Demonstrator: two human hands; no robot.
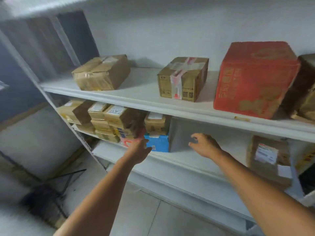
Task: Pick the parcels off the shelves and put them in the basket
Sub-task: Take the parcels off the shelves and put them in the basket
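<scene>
Both my arms reach toward the middle shelf (187, 160). My left hand (139, 151) is at the stacked brown parcels (122, 120), just in front of a red-and-white parcel (127, 142) and beside a blue parcel (157, 143); its fingertips are hidden, and it grips nothing I can see. My right hand (203, 144) hovers with loosely curled fingers in front of the bare shelf back, right of the blue parcel, holding nothing. A dark wire basket (46, 200) stands on the floor at lower left, blurred.
The upper shelf (136, 97) carries two brown boxes (102, 73) (183, 79), a large red box (254, 79) and another brown box at far right. A labelled brown parcel (269, 157) stands on the middle shelf at right. White uprights frame the rack on the left.
</scene>
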